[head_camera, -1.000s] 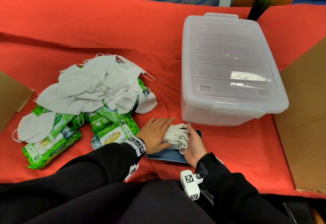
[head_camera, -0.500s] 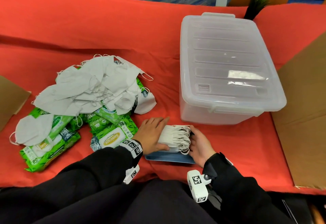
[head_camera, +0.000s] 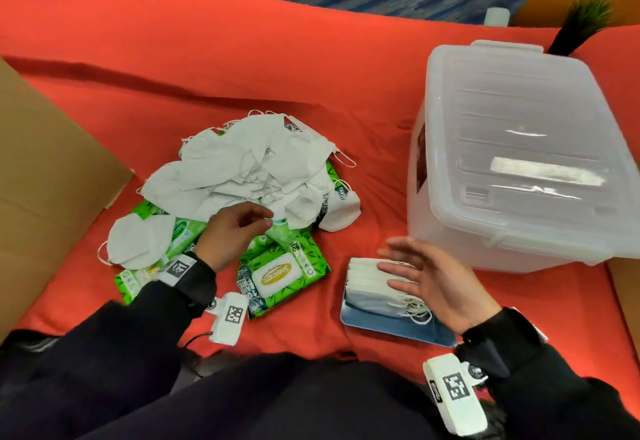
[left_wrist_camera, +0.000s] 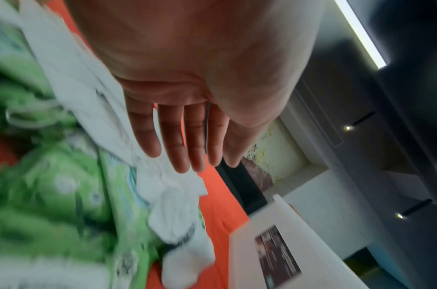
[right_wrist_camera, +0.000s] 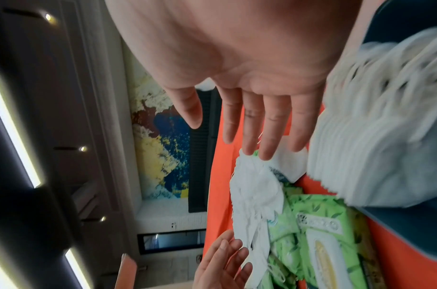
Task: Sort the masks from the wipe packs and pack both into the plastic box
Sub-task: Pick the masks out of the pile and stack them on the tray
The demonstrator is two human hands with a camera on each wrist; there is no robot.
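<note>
Nearest, the right hand point(head_camera: 434, 278) hovers flat with fingers spread over a neat stack of masks point(head_camera: 372, 282) on a blue tray point(head_camera: 398, 325). The left hand point(head_camera: 230, 235), fingers loosely extended and holding nothing, reaches over the green wipe packs point(head_camera: 282, 275) towards the loose mask pile point(head_camera: 256, 166); it may be touching it. Farther right stands the lidded plastic box point(head_camera: 519, 159).
</note>
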